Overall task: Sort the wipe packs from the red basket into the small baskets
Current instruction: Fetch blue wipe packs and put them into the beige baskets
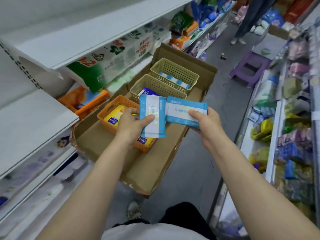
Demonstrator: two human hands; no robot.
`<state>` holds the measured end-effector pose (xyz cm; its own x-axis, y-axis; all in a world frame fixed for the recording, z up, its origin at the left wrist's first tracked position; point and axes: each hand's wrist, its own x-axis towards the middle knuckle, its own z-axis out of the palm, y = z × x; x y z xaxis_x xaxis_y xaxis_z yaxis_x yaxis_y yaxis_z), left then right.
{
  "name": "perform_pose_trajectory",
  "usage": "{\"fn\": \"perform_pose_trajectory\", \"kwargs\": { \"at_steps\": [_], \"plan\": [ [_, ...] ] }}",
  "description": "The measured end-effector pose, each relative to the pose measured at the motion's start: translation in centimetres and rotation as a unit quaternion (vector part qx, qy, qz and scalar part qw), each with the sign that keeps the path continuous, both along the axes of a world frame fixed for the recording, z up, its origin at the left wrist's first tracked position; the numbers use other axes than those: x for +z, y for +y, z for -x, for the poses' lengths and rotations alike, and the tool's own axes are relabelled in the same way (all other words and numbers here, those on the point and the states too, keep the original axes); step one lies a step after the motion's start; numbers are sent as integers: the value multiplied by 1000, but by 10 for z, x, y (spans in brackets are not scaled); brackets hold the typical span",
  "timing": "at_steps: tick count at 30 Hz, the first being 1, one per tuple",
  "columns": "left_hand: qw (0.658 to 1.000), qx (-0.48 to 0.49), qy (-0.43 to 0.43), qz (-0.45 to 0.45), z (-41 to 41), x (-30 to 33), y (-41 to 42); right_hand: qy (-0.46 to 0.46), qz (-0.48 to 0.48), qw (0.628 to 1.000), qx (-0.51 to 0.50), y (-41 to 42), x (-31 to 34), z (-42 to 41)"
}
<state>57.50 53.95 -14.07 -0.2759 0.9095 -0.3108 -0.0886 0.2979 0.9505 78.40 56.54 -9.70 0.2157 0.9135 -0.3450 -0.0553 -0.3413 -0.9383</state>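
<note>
wipe packs: left grip [133,122] clamps one [152,116] | right grip [206,122] clamps another [185,110]

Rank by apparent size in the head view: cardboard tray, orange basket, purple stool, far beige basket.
1. Flat brown cardboard tray.
2. Purple plastic stool, far beige perforated basket and orange perforated basket: look alike; distance and occlusion leave them unranked.

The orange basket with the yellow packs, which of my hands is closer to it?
Left. Your left hand holds a blue wipe pack directly over the orange basket, overlapping its rim in this view. Your right hand grips another blue pack well off to the basket's right.
</note>
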Motion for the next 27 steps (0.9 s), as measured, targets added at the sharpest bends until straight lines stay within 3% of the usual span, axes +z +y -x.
{"fn": "perform_pose_trajectory", "kwargs": {
  "at_steps": [6,14,19,27],
  "plan": [
    [998,52,1,-18,-35,-7,49,7,-28,999,38,64,-26,-38],
    [972,213,-100,-9,-141,-7,115,39,6,991,125,169,-49,-120],
    [945,275,-176,19,-192,-6,145,158,32,968,193,224,-42,-161],
    [951,262,-165,13,-183,-16,197,107,67,933,337,297,-66,-125]
  ]
}}
